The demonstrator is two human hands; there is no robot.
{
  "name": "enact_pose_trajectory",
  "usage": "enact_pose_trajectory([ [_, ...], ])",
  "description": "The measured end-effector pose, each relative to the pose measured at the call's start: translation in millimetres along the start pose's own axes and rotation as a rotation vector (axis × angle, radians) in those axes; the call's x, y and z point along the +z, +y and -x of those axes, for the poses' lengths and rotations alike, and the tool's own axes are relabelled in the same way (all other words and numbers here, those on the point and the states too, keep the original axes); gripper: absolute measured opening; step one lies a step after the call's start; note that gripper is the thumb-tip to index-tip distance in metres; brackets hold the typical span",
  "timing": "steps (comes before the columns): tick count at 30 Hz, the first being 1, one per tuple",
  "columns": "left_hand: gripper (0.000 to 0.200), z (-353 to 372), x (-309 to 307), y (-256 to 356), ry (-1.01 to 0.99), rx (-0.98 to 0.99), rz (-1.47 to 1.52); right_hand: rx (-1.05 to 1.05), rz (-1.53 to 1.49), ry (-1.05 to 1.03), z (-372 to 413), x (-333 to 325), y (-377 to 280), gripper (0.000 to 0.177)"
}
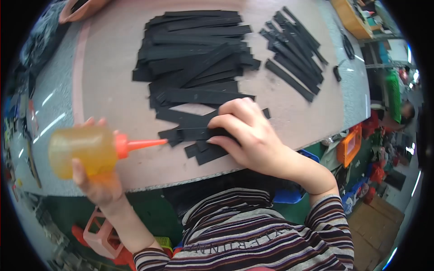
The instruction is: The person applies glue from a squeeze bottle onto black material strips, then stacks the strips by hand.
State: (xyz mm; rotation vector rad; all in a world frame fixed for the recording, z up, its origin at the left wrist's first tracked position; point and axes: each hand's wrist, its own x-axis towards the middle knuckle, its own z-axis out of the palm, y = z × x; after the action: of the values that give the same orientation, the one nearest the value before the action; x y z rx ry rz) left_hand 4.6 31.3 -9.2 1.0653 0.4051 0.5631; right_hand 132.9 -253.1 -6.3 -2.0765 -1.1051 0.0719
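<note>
In the frame's lower middle, black strip (194,134): near the table's front edge, overlapping other strips.
Right hand (248,133): curled, thumb and fingers pinching the black strip.
Bottle (83,151): left of the strip, lying roughly level, yellow liquid inside; its red nozzle (142,144) points right, tip at the strip's left end, contact unclear.
Left hand (101,183): wrapped around the bottle.
Strip pile (194,52): upper middle, loosely stacked, ragged ends.
Smaller strip group (296,56): upper right, slanted.
Table (110,72): bare room left of the pile; narrower gap between pile and group.
</note>
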Motion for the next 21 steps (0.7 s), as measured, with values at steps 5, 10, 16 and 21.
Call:
enact_pose_trajectory([
  [5, 0.072, -0.9, 1.0, -0.3, 0.018, -0.013, 0.094, -0.058, -0.083, -0.121, -0.3, 0.6, 4.3, 0.024],
  [10, 0.070, -1.8, -10.2, 0.1, -0.022, -0.019, 0.218, 0.064, -0.460, 0.121, 3.2, -27.2, 12.3, 0.016],
  [16, 0.072, 0.1, -23.9, 10.0, 0.108, 0.004, 0.164, 0.661, -0.373, 0.554, 11.5, -139.3, 97.6, 0.015],
  [21, 0.074, -3.4, -19.0, 1.0, 0.056, -0.028, 0.263, 0.629, 0.084, 0.496, 25.4, -131.9, 151.0, 0.019],
])
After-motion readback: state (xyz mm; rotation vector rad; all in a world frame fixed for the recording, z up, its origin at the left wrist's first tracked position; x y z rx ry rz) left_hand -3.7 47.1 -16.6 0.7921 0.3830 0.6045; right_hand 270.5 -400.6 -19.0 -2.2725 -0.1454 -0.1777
